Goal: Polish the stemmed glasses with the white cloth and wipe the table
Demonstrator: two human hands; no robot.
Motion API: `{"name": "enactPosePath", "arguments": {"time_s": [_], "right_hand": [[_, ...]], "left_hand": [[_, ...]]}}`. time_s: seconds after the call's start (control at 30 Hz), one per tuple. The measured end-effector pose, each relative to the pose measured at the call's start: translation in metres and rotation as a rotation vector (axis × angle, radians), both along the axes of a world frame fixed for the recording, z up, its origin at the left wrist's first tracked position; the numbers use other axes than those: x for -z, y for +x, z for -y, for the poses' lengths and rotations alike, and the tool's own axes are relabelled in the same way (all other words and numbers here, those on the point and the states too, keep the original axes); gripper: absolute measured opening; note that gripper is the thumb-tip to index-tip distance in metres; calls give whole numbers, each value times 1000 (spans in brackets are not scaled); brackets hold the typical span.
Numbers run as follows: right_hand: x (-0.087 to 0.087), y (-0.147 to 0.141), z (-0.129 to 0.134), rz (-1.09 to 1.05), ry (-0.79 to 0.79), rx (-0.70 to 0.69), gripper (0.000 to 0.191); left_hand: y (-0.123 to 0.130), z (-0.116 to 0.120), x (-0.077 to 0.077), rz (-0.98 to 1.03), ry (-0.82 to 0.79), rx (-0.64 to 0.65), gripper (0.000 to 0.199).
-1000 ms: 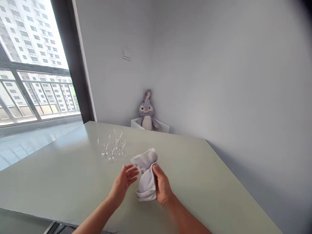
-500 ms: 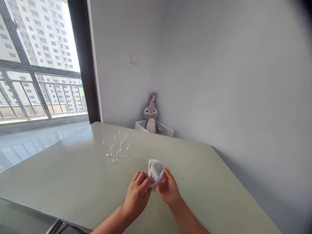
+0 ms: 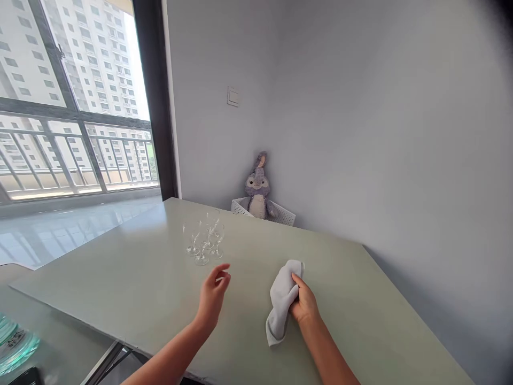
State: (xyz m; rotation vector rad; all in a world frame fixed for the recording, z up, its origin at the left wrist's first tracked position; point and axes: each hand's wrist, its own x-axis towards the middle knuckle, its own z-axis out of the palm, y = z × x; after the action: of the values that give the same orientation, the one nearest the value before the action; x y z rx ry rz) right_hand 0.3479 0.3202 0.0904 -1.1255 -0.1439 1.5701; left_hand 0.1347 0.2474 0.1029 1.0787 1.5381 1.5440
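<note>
The right hand [image 3: 305, 306] had its grip closed on the cloth [image 3: 282, 286], over the surface [image 3: 140, 267], toward half past five in view. At seven o'clock the left hand [image 3: 210, 299] had its grip half open, holding nothing. Glasses [image 3: 203, 238] stood at the cloth's ten o'clock; a toy [image 3: 257, 206] sat in a basket [image 3: 284, 216] beyond.

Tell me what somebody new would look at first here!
Probably the pale cloth in the right hand, over the table. Next, perhaps, the fluffy toy sitting in a white basket in the corner beyond the table. The clear stemmed glasses, clustered on the table beyond the left hand, are harder to spot.
</note>
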Motion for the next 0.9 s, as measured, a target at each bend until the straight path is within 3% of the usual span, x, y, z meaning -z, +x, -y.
{"name": "enactPosePath", "arguments": {"time_s": [0.1,0.23,0.47,0.63,0.77,0.9], "right_hand": [[7,-2,0,-37,17,-42,25],[16,-5,0,-35,138,-99,32],[11,7,-2,215,397,-212,28],[-1,12,0,283,492,-219,28],[-8,11,4,194,497,-199,28],[-12,14,8,58,457,-203,31]], "left_hand": [[-12,-28,1,201,-97,-188,51],[-17,-67,8,223,-172,-294,67],[-22,-117,20,119,-183,-404,63],[-26,-129,16,33,-141,-438,57],[-20,-129,11,-26,-126,-360,63],[-6,-123,9,-179,-88,-267,52]]}}
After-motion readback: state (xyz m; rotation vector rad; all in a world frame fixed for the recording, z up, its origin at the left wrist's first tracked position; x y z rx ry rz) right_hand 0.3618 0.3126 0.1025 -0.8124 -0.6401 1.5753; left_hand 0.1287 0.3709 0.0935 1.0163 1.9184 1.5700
